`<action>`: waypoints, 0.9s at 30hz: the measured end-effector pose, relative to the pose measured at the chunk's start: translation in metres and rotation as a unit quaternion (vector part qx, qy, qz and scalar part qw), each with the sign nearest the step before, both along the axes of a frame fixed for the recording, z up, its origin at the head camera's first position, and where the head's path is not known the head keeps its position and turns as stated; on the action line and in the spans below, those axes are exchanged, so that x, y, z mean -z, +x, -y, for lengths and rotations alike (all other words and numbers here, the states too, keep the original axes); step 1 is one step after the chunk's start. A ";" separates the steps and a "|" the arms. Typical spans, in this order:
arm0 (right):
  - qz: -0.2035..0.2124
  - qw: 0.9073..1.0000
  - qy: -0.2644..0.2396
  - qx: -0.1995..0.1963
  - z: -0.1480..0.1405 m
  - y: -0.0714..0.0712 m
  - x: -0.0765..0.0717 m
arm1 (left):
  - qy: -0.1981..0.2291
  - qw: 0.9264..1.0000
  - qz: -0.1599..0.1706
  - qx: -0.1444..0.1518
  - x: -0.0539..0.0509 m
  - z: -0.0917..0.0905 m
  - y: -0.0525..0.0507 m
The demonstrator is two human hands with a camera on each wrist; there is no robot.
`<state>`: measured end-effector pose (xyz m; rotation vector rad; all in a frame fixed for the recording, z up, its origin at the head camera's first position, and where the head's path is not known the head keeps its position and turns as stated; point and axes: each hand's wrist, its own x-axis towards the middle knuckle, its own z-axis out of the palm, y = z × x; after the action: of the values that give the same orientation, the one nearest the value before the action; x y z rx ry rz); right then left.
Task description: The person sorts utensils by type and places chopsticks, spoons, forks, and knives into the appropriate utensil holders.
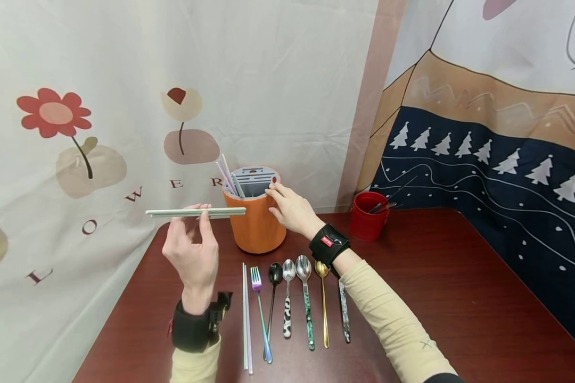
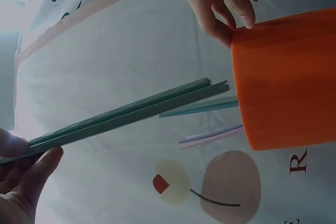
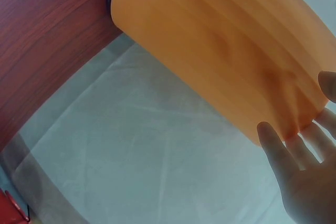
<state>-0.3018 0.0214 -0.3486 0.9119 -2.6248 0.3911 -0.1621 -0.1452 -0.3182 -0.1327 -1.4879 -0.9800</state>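
My left hand [image 1: 191,255] is raised and pinches a pair of pale green chopsticks [image 1: 227,211], held level in the head view. In the left wrist view, the chopsticks [image 2: 131,116] point towards the mouth of an orange container [image 1: 256,229], apart from it. My right hand [image 1: 294,210] holds the container's right rim, several fingertips over the edge and the thumb outside. More chopsticks [image 1: 226,173] stick up at the container's left side. In the right wrist view, the fingers of the right hand [image 3: 310,187] meet the rim.
A row lies on the dark red table [image 1: 460,287]: chopsticks [image 1: 246,319], a rainbow fork [image 1: 259,292], a black spoon [image 1: 275,274], several other spoons, and a patterned handle [image 1: 345,314] partly under the right arm. A red bucket [image 1: 368,218] with thin utensils stands back right. Printed curtains surround the table.
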 end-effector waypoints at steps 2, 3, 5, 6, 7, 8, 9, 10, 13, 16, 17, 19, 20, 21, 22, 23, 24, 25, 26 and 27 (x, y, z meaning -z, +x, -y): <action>0.001 1.000 0.002 0.001 0.000 0.000 0.000 | -0.001 1.000 -0.007 0.000 0.000 0.000 -0.006; 0.001 1.000 0.003 0.002 0.000 0.000 0.000 | -0.001 1.000 -0.009 -0.002 0.000 0.000 -0.010; 0.002 1.000 0.005 0.002 0.000 -0.001 0.000 | -0.002 1.000 -0.013 -0.002 0.000 0.000 -0.016; 0.001 1.000 0.006 0.003 0.000 -0.001 0.001 | -0.004 1.000 -0.013 -0.005 0.001 0.000 -0.018; 0.000 1.000 0.006 0.003 0.000 -0.001 0.001 | -0.006 1.000 -0.014 -0.006 0.001 0.000 -0.021; -0.001 1.000 0.006 0.003 0.000 -0.001 0.001 | -0.007 1.000 -0.016 -0.006 0.001 0.001 -0.023; -0.003 1.000 0.006 0.003 0.000 -0.001 0.001 | -0.007 1.000 -0.018 -0.001 0.001 0.001 -0.026; -0.004 1.000 0.005 0.003 0.000 -0.001 0.001 | -0.009 1.000 -0.021 0.003 0.001 0.001 -0.028; -0.006 1.000 0.005 0.004 0.000 -0.001 0.000 | -0.015 1.000 -0.021 0.009 0.001 0.002 -0.033; -0.005 1.000 0.007 0.005 0.000 -0.002 0.001 | -0.031 0.999 -0.019 0.012 0.000 0.003 -0.039; -0.005 1.000 0.007 0.005 0.000 -0.002 0.001 | -0.037 0.999 -0.018 0.012 0.000 0.003 -0.041; -0.004 1.000 0.005 0.005 0.000 -0.002 0.001 | -0.053 0.998 -0.021 0.014 0.001 0.004 -0.045; -0.004 1.000 0.005 0.005 0.000 -0.002 0.001 | -0.062 0.998 -0.021 0.015 0.001 0.004 -0.047; -0.005 1.000 0.005 0.004 0.000 -0.002 0.001 | -0.069 0.997 -0.021 0.017 0.001 0.005 -0.049; -0.005 1.000 0.004 0.004 0.000 -0.002 0.002 | -0.075 0.997 -0.020 0.019 0.001 0.005 -0.051; -0.005 1.000 0.004 0.004 0.000 -0.002 0.002 | -0.081 0.996 -0.019 0.020 0.001 0.006 -0.053; -0.005 1.000 0.005 0.004 0.000 -0.002 0.002 | -0.089 0.996 -0.016 0.021 0.001 0.006 -0.055; -0.006 1.000 0.005 0.004 0.000 -0.002 0.002 | -0.094 0.995 -0.013 0.024 0.001 0.007 -0.057; -0.006 1.000 0.005 0.004 0.000 -0.002 0.002 | -0.100 0.995 -0.008 0.025 0.001 0.008 -0.059; -0.005 1.000 0.005 0.004 0.000 -0.002 0.002 | -0.105 0.994 -0.003 0.026 0.001 0.009 -0.061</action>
<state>-0.3034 0.0212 -0.3505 0.9036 -2.6219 0.3711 -0.2228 -0.1537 -0.3196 -0.3281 -1.5856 -0.8621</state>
